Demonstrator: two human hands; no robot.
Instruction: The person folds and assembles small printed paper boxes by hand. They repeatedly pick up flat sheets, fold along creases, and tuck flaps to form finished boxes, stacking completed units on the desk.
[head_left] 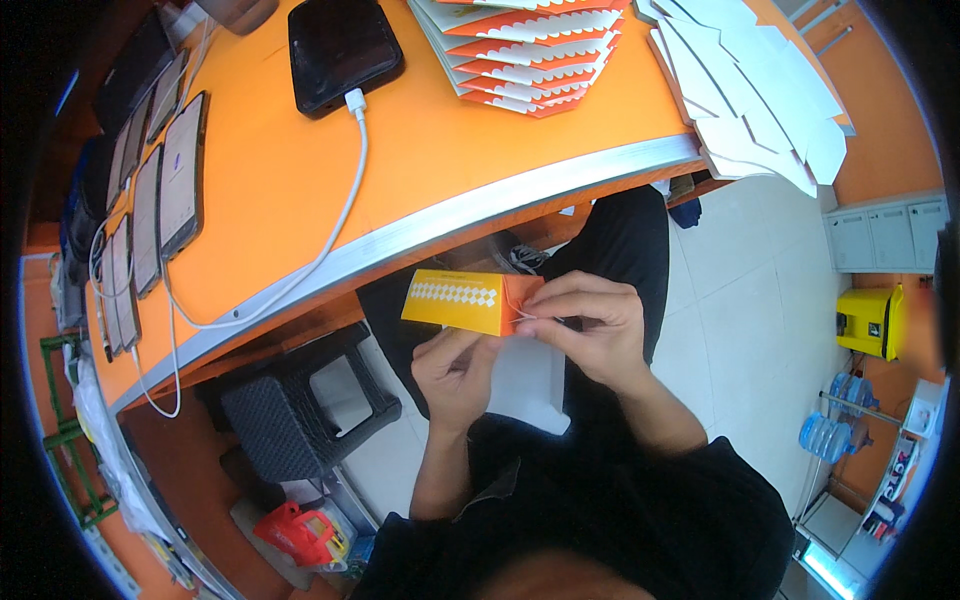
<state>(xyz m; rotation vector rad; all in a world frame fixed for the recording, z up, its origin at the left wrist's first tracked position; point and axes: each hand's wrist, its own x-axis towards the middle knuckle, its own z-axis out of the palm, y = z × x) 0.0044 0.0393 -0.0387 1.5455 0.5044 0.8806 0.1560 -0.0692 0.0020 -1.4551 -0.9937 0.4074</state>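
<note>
While the person sits close to the table (430,165), a yellow box (452,297) with an orange end is held above the lap, just off the metal-trimmed edge. I see the left hand (455,370) curled at its underside, fingers closed on it; the right hand (592,322) is at the orange end, thumb and fingertips pinched together on a thin pale strand (521,314). Below, a white sheet-like piece (530,390) lies against the dark trousers (620,250). Up on the table sits a stack of orange-and-white scalloped cartons (540,60), with flat white card pieces (765,95) to its right. Leftward, I spot a black device (343,52) with a white cable (352,195) plugged in, then several phones (185,175).
</note>
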